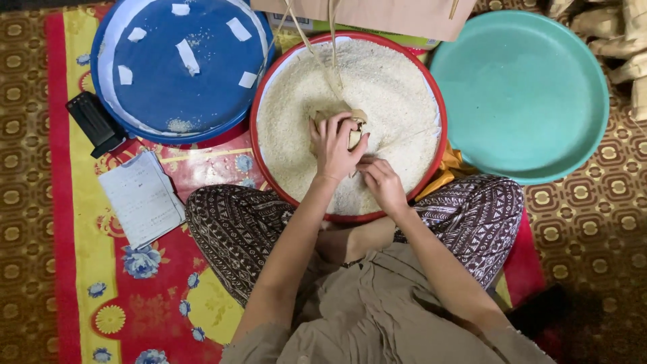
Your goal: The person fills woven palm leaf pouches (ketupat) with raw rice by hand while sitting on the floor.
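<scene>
A small tan pouch (350,125) sits in the middle of the rice (377,87) that fills the red-rimmed tray (438,101), the left hand (335,145) clamped around it and the right hand (381,180) just below, fingers curled together on the grain. The pouch looks rumpled, its mouth hidden, so how full it is cannot be told. The blue tray (135,94) holds only paper scraps, the teal tray (526,94) nothing, so the work seems early.
</scene>
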